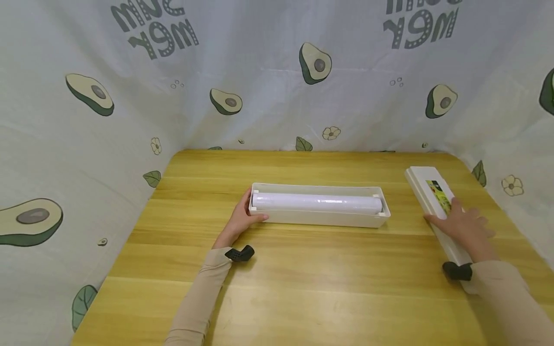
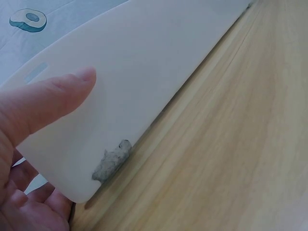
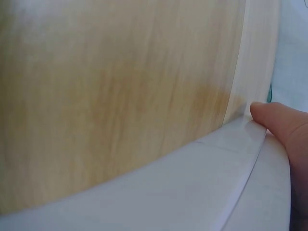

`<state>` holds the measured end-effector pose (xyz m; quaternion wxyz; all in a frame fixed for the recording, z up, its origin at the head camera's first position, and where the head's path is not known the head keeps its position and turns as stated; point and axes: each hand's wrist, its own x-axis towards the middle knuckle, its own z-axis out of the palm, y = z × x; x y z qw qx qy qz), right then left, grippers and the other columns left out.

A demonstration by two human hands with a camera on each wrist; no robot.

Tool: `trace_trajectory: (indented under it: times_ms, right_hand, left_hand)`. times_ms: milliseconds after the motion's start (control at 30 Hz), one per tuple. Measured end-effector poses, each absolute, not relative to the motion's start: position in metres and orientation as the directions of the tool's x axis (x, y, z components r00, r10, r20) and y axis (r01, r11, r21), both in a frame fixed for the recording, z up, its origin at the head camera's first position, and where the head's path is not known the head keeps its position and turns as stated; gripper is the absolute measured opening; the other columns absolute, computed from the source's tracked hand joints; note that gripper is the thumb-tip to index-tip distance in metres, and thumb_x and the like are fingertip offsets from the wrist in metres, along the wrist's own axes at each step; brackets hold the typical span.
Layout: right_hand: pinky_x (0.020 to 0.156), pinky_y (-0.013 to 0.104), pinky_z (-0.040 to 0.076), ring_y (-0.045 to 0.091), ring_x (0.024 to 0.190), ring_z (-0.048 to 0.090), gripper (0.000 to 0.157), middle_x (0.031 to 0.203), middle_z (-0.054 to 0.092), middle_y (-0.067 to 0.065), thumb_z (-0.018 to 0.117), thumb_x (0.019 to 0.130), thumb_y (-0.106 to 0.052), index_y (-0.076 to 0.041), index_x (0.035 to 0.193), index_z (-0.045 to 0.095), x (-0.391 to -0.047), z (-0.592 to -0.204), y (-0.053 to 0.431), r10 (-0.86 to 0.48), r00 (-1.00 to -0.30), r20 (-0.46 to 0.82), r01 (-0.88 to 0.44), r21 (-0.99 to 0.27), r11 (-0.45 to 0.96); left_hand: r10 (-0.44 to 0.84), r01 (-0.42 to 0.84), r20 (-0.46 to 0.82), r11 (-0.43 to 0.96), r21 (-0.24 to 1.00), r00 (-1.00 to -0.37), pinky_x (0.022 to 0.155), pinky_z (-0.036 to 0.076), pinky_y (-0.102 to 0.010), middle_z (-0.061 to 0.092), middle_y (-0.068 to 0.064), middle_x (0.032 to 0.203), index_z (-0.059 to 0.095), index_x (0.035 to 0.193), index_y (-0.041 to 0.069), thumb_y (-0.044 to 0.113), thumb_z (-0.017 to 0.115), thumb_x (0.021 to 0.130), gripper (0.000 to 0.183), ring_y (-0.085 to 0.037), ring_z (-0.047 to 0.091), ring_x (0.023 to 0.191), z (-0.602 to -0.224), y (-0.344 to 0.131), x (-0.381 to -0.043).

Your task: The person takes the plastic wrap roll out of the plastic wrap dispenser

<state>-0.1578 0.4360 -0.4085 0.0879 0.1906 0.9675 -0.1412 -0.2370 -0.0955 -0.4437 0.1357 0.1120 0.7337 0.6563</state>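
A long white plastic box (image 1: 320, 218) stands open on the wooden table, and a roll of cling film (image 1: 316, 203) lies inside it. My left hand (image 1: 242, 218) grips the box's left end, with the thumb (image 2: 62, 96) pressed on the front wall and the fingers behind the end. Off to the right lies a long white lid (image 1: 420, 179) with a colourful label (image 1: 440, 196), slanted towards me. Over this lid, my right hand (image 1: 465, 228) spans its width. The right thumb (image 3: 279, 120) is at one edge, the index finger is at the other, and the remaining fingers spread past it.
The yellow wooden table (image 1: 311, 288) has rounded far corners. A white curtain (image 1: 268, 57) printed with avocados hangs behind it and along both sides. A ragged grey patch (image 2: 113, 161) marks the box wall near its lower corner.
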Motion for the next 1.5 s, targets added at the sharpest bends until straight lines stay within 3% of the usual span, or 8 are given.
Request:
trace_trajectory:
  times_ms: [367,633,967,1200,1500]
  right_hand:
    - [0.071,0.08,0.021,0.069,0.092,0.024,0.11,0.118,0.011,0.058,0.036,0.084,-0.072,0.006,0.143,-0.015,-0.161,-0.411,0.442,0.345,-0.905,-0.247,0.402,-0.237,0.884]
    - [0.07,0.078,0.023,0.069,0.092,0.025,0.106,0.121,0.009,0.059,0.031,0.087,-0.07,0.005,0.142,-0.019,-0.16,-0.41,0.443,0.332,-0.909,-0.253,0.394,-0.257,0.882]
    - [0.067,0.075,0.027,0.066,0.094,0.025,0.103,0.122,0.011,0.057,0.034,0.089,-0.065,0.008,0.143,-0.015,-0.157,-0.404,0.437,0.305,-0.931,-0.201,0.352,-0.264,0.898]
    - [0.069,0.081,0.023,0.068,0.1,0.022,0.101,0.122,0.011,0.056,0.037,0.089,-0.064,0.005,0.145,-0.013,-0.159,-0.404,0.437,0.293,-0.943,-0.156,0.326,-0.271,0.906]
    - [0.073,0.068,0.03,0.057,0.108,0.031,0.095,0.127,0.027,0.046,0.041,0.09,-0.06,0.005,0.147,0.003,-0.16,-0.404,0.435,0.218,-0.976,-0.001,0.214,-0.197,0.957]
  left_hand:
    - [0.323,0.039,0.0,0.115,0.993,-0.946,0.106,0.039,-0.044,0.036,-0.01,0.148,0.013,0.151,0.021,0.001,0.074,0.076,0.099,-0.029,0.043,0.128,-0.456,-0.095,-0.242]
    - [0.33,0.052,0.009,0.121,0.991,-0.944,0.102,0.043,-0.036,0.034,-0.012,0.149,0.011,0.152,0.019,0.003,0.074,0.077,0.098,-0.028,0.044,0.126,-0.457,-0.095,-0.242]
    - [0.327,0.046,0.006,0.115,0.992,-0.945,0.104,0.041,-0.041,0.035,-0.011,0.148,0.013,0.152,0.02,0.001,0.073,0.077,0.098,-0.028,0.043,0.127,-0.457,-0.095,-0.244]
    - [0.322,0.038,-0.003,0.121,0.992,-0.947,0.104,0.041,-0.041,0.037,-0.01,0.147,0.014,0.151,0.021,0.002,0.074,0.076,0.098,-0.028,0.045,0.126,-0.459,-0.095,-0.246]
    - [0.347,0.012,-0.026,0.108,0.994,-0.938,0.106,0.039,-0.041,0.033,-0.013,0.15,0.011,0.152,0.018,0.0,0.072,0.077,0.098,-0.029,0.041,0.129,-0.448,-0.096,-0.24]
